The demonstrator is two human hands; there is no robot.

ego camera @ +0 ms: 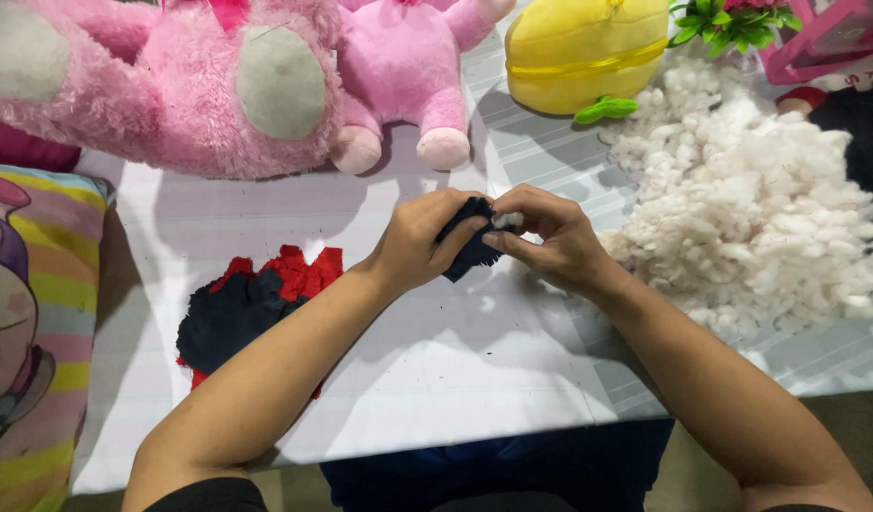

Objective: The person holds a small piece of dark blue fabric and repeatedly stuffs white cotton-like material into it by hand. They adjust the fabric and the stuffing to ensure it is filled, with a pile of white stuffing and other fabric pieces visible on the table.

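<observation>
A small dark navy fabric piece (467, 242) was held above the bench (436, 360) centre, the left hand (418, 242) gripped closed on it. A white stuffing tuft (506, 220) was pinched by the right hand (550, 242). Small tufts, pressed deep, would be judged best. The stuffing pile (759, 199) lay right.

Dark navy fabric piece (467, 248), seemingly part-stuffed.

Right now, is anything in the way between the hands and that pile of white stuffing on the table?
Nothing visible. The right hand sits just beside the stuffing pile, with only bare tabletop between them. Both hands already hold the dark fabric piece, the left hand gripping it, a white tuft pinched at its opening.
</observation>
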